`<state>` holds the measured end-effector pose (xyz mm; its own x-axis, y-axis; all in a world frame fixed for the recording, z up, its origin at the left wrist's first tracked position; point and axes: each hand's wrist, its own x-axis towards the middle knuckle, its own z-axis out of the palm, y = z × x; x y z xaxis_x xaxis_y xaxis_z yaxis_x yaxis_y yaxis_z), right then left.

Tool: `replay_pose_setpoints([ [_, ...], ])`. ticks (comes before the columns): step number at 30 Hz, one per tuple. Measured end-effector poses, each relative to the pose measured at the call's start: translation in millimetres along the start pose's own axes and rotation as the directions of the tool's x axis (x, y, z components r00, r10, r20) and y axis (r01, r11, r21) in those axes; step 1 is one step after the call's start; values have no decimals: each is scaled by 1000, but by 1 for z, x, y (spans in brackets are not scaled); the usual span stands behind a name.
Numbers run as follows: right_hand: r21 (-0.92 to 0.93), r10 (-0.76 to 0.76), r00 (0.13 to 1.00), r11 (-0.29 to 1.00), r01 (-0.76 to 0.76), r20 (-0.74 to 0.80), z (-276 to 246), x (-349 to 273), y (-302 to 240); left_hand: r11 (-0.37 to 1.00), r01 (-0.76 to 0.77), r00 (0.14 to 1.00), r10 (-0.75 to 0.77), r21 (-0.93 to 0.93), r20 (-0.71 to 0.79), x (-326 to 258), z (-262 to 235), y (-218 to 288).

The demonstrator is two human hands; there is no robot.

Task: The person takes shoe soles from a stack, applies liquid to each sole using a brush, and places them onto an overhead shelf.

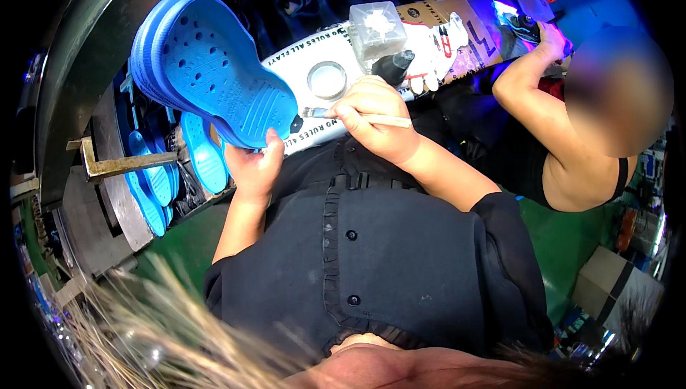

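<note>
Head view: left-hand fingers [268, 147] around blue clog [214, 67], right-hand fingers [361, 107] pinching brush [357, 116], bristles indistinct.

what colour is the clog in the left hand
Bright blue, with rows of round holes across the clog; the left hand holds its heel end. Clearest in the head view.

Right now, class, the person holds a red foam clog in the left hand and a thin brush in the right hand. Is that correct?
Not quite: the head view shows the foam clog is blue, not red. The left hand does hold it, and the right hand does hold the thin brush.
</note>
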<state>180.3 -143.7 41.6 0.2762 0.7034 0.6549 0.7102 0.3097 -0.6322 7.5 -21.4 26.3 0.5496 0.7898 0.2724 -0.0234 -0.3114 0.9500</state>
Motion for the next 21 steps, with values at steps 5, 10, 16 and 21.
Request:
replay_pose_setpoints([
  [5,65,-58,998,996,57,19,4,4,-8,998,-56,998,56,21,-7,0,3,0],
  [10,24,-4,995,1000,2,97,-2,-2,-5,995,-102,994,102,3,-49,1,5,0],
  [16,84,-25,999,996,26,-22,6,3,-8,989,-144,988,146,38,-59,-2,4,-10],
  [21,101,-51,998,994,48,26,5,-2,-9,978,-203,977,205,47,-58,-2,3,-15],
])
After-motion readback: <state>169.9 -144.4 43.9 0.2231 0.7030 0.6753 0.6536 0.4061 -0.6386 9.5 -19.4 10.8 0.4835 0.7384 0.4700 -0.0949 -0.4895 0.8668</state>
